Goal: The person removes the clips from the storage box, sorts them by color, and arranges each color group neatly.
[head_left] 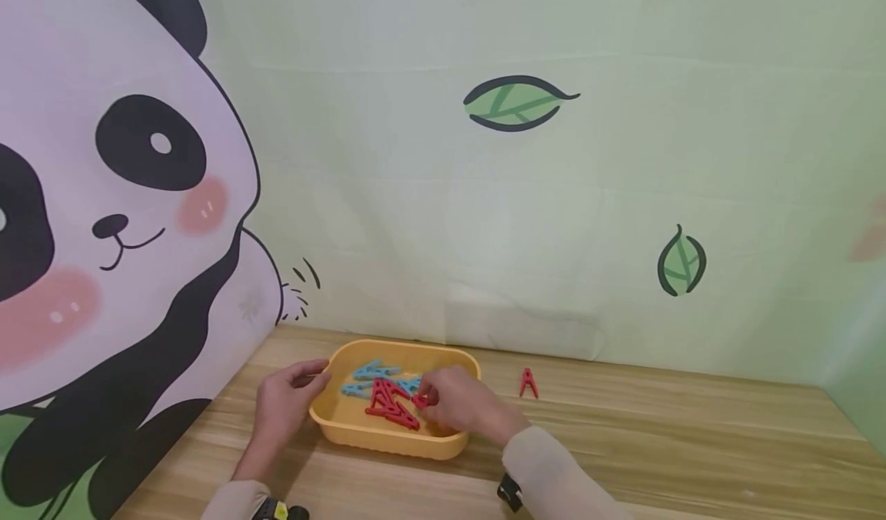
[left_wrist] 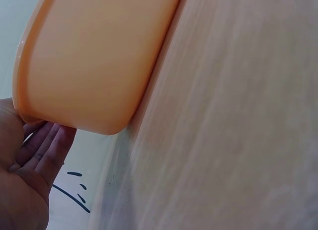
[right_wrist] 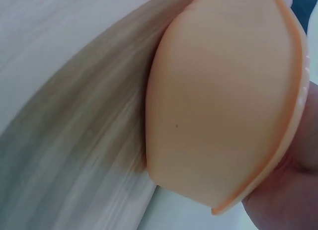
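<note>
A yellow plastic basin [head_left: 394,441] stands on the table with several red clothespins [head_left: 389,405] and blue clothespins [head_left: 374,370] inside. At its left end, my left hand [head_left: 285,398] holds the rim; the left wrist view shows the fingers [left_wrist: 55,153] against the outer wall under the rim. My right hand [head_left: 465,403] reaches over the right side into the basin and pinches a red clothespin [head_left: 420,401], partly hidden by the fingers. In the right wrist view, the basin wall [right_wrist: 223,101] hides the fingertips.
One red clothespin [head_left: 529,382] lies on the wooden table [head_left: 657,443], right of the basin. Close behind the basin rises a pale green wall covering [head_left: 388,197] printed with leaves and a panda.
</note>
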The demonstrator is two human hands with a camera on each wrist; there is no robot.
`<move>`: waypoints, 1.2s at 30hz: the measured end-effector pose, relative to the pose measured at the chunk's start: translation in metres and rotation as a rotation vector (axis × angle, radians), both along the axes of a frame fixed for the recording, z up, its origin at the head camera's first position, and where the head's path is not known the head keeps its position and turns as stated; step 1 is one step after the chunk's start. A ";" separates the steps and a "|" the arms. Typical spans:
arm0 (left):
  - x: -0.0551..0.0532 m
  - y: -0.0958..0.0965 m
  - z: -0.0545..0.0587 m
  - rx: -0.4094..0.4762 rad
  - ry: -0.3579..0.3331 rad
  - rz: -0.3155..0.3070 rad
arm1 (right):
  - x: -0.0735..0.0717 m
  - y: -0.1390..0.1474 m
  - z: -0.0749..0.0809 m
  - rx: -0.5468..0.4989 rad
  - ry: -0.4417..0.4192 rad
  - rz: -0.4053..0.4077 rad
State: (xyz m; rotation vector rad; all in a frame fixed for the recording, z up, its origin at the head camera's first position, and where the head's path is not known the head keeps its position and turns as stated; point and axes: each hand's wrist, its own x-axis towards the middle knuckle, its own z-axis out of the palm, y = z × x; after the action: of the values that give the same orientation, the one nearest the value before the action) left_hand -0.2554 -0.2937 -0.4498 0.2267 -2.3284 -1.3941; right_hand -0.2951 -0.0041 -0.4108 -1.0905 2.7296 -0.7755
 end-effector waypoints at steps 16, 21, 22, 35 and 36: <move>-0.001 0.001 0.002 0.004 0.003 0.005 | 0.005 0.040 0.017 -0.323 0.045 -0.145; -0.001 0.002 0.002 0.010 -0.002 0.006 | 0.007 0.056 0.024 -0.391 0.011 -0.232; -0.001 0.002 0.003 0.010 -0.002 0.005 | 0.007 0.059 0.025 -0.403 0.007 -0.248; -0.001 0.001 0.002 0.007 -0.007 0.008 | 0.006 0.094 0.015 -0.438 0.009 -0.383; -0.001 0.001 0.002 0.006 -0.008 0.007 | 0.005 0.097 0.014 -0.443 0.006 -0.392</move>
State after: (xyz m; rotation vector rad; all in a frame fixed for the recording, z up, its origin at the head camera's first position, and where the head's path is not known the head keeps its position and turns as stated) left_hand -0.2561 -0.2926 -0.4478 0.2422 -2.3284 -1.3993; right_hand -0.2897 0.0925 -0.3964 -0.6022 2.8899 -1.4865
